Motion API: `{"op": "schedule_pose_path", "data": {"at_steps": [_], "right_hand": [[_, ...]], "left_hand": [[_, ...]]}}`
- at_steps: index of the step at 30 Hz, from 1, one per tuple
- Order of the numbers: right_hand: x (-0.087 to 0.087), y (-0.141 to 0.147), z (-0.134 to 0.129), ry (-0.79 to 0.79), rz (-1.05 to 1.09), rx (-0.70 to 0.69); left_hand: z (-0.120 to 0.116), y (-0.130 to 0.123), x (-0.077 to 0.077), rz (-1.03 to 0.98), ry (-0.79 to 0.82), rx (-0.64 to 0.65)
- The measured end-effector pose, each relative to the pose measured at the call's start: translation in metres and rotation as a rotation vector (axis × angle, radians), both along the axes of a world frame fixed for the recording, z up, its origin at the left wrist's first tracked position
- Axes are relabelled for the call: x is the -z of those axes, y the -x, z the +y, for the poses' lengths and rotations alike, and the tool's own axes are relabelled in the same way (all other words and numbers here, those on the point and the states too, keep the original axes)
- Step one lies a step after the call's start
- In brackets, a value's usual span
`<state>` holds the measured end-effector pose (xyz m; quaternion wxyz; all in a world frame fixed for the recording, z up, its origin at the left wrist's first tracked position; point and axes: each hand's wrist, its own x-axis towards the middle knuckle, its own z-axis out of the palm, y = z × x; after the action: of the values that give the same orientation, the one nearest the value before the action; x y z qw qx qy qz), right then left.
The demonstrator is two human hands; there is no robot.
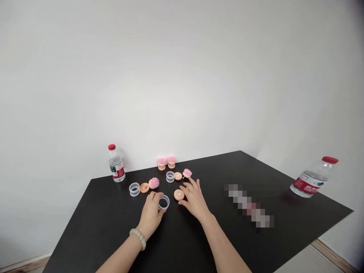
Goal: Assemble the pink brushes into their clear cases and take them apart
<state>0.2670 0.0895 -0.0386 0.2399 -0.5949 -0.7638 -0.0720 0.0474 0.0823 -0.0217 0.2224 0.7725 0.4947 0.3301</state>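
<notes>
My left hand (152, 212), with a pale bead bracelet at the wrist, has its fingers and thumb closed round the side of a translucent plastic ring (167, 203) on the black table. Just right of it lies a round peach disc (179, 195) with a pale centre. Over the disc's right edge my right hand (195, 197) is spread, thumb and fingers apart; whether a fingertip touches the disc I cannot tell. Beyond those fingers a pink bristle brush head (187, 173) lies tilted, with a small stem below it.
Left of centre are another translucent ring (134, 189), an orange disc (144, 187) and a pink brush head (154, 183). Farther back sit a ring (170, 176), a peach disc (178, 176) and two whole brushes (162, 163). Water bottles stand left (116, 165) and right (311, 180). A blurred strip (250, 207) lies right.
</notes>
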Motion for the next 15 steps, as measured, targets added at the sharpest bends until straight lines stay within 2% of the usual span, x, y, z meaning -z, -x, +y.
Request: {"op": "schedule_pose_path", "data": {"at_steps": [4,8,12,15], "right_hand": [[-0.005,-0.002,-0.005,-0.056,0.042,0.041],[-0.01,-0.002,-0.007,-0.062,0.064,0.049],[-0.011,-0.002,-0.008,-0.062,0.092,0.051],[-0.009,-0.004,-0.008,-0.055,0.128,0.047]], "left_hand": [[0.019,-0.023,0.009,0.044,0.004,-0.028],[0.027,-0.037,0.016,0.063,0.01,-0.03],[0.026,-0.04,0.019,0.064,0.015,-0.031],[0.016,-0.031,0.016,0.053,0.012,-0.033]]}}
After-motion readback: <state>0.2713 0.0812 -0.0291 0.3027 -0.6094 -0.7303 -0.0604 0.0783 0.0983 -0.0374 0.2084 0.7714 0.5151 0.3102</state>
